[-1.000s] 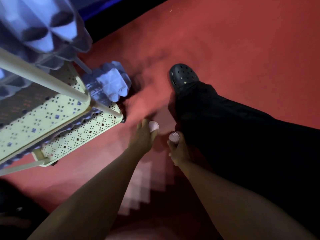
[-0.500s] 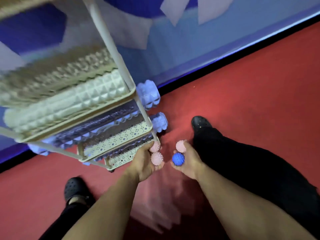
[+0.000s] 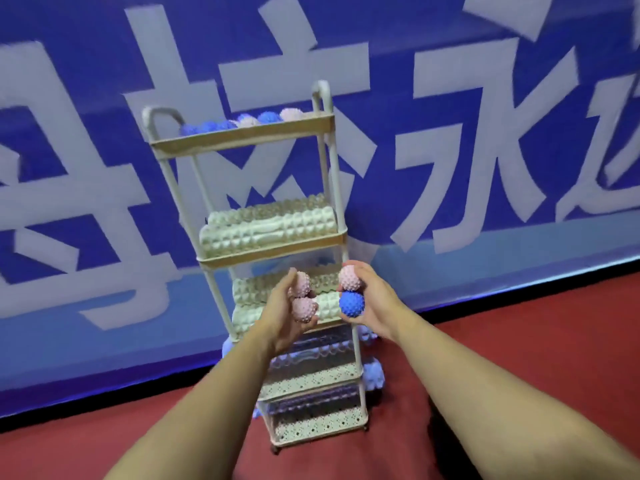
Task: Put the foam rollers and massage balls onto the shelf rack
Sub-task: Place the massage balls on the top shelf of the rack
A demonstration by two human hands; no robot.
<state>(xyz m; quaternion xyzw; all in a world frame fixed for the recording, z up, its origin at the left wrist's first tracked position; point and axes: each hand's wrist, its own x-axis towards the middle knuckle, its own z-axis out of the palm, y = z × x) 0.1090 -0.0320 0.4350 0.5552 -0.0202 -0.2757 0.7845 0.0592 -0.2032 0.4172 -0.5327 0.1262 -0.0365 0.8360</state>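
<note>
Because the shelf rack (image 3: 266,244) stands upright against the blue banner wall (image 3: 485,133), its tiers face the person and each can be reached from the front. It has five tiers that I can count. Long items sit low and middle, small ones on top, which seems a sensible sorting: the pale foam rollers (image 3: 270,230) lie lengthwise on their sides so the tray lips keep them from rolling off. Two show on the second tier and two more on the third (image 3: 252,292); the lower two tiers hold bluish rollers (image 3: 311,362), blurred, at least one each. Their ends stick out past the frame at the right (image 3: 374,374).

On the top tier a row of spiky massage balls (image 3: 242,121) rests behind the front lip; about six show, mostly blue with two pink, though the far ones are hard to separate.

Both hands are raised in front of the third tier, each carrying two balls at once, probably to save trips. The left hand (image 3: 280,317) has its fingers curled round two pink balls (image 3: 302,297), stacked one above the other. The right hand (image 3: 374,303) cups one pink ball (image 3: 349,277) over one blue ball (image 3: 352,304), fingers wrapped behind them. Four balls in hand, likely bound for the top tier.
</note>
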